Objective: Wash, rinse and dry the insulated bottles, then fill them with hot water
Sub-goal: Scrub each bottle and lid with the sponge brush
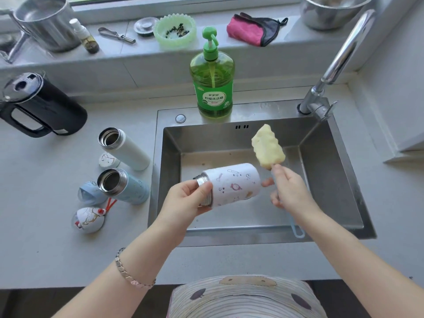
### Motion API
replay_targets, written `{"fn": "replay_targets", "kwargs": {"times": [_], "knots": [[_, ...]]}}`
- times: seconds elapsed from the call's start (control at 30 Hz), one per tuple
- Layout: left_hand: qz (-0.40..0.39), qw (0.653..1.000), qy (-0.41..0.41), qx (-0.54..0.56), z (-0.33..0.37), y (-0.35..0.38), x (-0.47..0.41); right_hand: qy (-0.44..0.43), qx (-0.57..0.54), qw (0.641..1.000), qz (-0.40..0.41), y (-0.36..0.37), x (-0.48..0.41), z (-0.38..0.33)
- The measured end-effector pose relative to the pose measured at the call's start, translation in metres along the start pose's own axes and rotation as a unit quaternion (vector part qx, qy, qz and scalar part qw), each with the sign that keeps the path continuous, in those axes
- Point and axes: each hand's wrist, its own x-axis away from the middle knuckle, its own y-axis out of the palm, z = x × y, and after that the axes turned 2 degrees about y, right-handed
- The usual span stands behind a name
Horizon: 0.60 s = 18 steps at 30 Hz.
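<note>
Right, from the head camera: your left hand [185,198] grips the white patterned bottle [234,184] around its steel neck and holds it on its side over the sink [332,180], mouth pointing left. Your right hand [289,189] is curled round the handle of the sponge brush [267,146], just beside the bottle's base, with the yellow sponge head raised up and away from the bottle.

On the bench [57,249] left of the sink, a white bottle [125,148] and a blue bottle [124,185] stand open, near each other. Three lids lie beside them: a white lid [107,159], a blue lid [89,193] and a strapped lid [89,219]. A green soap bottle [212,76] stands on the sink's back rim, and a black kettle [39,106] stands at the far left.
</note>
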Motion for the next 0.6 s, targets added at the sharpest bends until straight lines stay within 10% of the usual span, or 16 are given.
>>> {"fn": "replay_targets", "kwargs": {"times": [0.2, 0.33, 0.5, 0.6], "knots": [[0.07, 0.997, 0.015, -0.009, -0.001, 0.006, -0.006, -0.218, 0.261, 0.938, -0.072, 0.037, 0.067, 0.011], [0.081, 0.997, 0.016, 0.0, -0.001, 0.006, -0.007, -0.103, 0.218, 0.971, 0.002, 0.021, 0.034, 0.011], [0.072, 0.997, -0.007, 0.042, -0.002, 0.006, -0.009, -0.177, 0.189, 0.96, -0.108, 0.037, 0.063, 0.007], [0.085, 0.991, -0.032, 0.093, -0.004, 0.007, -0.01, -0.135, 0.161, 0.977, -0.04, 0.027, 0.042, 0.009]]}}
